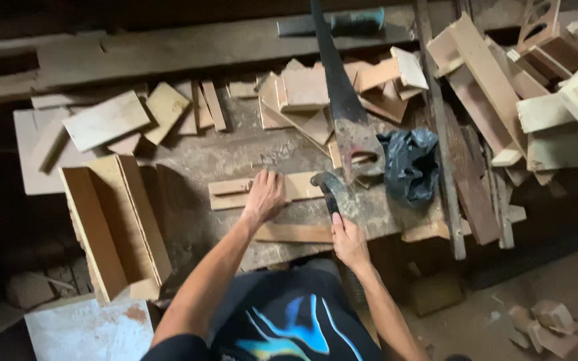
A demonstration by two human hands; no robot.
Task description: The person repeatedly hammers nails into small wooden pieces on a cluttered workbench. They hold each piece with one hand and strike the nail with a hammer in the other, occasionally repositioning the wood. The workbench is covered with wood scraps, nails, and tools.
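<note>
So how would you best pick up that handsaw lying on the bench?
Take the handsaw by its wooden handle, at the end nearest the person, coming from the near side beside the black bag. The handle has a cut-out for fingers, while the long dark blade points away over the wood offcuts.

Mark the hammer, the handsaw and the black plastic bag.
dark-headed hammer (327, 189), head view, on its head.
long steel handsaw (342, 100), head view, mid-blade.
crumpled black plastic bag (411, 164), head view, its centre.
</note>
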